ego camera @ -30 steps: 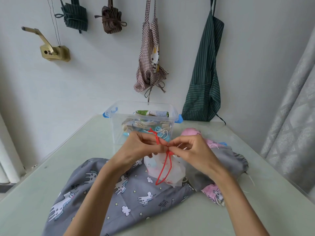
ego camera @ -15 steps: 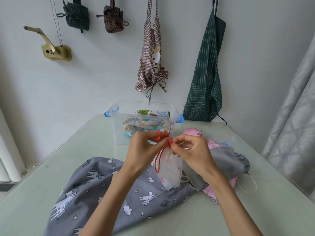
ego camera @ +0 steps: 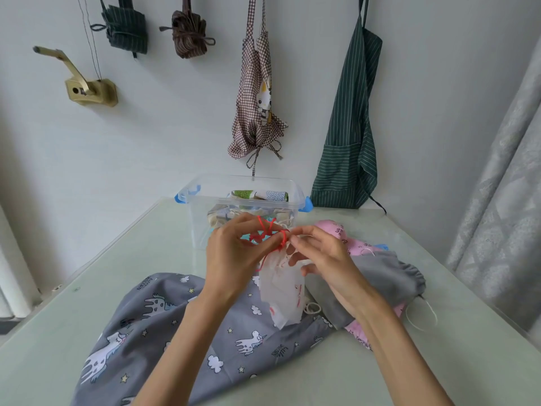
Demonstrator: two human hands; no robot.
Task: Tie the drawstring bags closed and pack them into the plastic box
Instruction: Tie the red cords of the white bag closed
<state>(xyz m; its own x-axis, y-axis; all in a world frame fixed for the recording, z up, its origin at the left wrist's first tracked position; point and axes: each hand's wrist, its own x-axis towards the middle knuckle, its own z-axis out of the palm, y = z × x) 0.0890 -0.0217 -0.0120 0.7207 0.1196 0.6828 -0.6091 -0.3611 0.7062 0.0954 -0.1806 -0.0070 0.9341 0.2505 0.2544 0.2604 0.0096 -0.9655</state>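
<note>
Between both hands (ego camera: 288,253) hangs the white bag (ego camera: 282,294).

Red drawstring (ego camera: 268,234) now looped higher round left-hand fingers (ego camera: 251,227), white bag (ego camera: 282,291) lifted.

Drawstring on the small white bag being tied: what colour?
Red drawstring, seen in the head view, the only one.

L hand (ego camera: 231,253) + R hand (ego camera: 319,256) raised together mid-frame, fingers curled, pinching; forearms angled inward.
</note>
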